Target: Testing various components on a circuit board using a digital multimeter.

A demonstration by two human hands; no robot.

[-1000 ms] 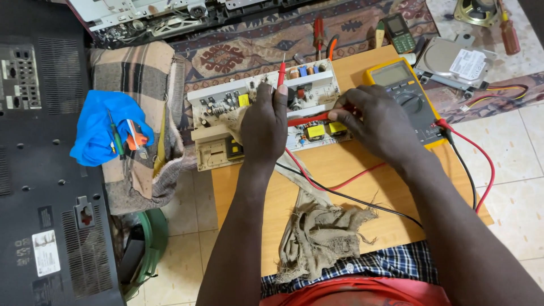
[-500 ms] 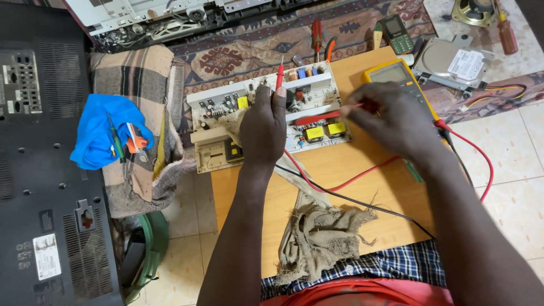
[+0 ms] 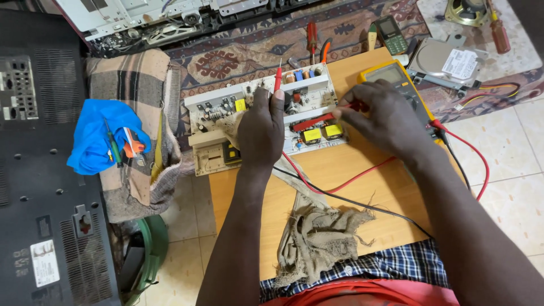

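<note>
Circuit board (image 3: 255,122) on table (image 3: 362,187) — multimeter (image 3: 396,79) right, rag (image 3: 323,238) nearer.

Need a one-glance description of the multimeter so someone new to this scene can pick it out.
Start at the light wooden board across the person's lap; a white circuit board lies along its far edge. At the far right corner, just past the right hand, sits the multimeter. It is the only yellow-cased device with a grey display; the small dark phone beyond it lies on the rug.
</note>
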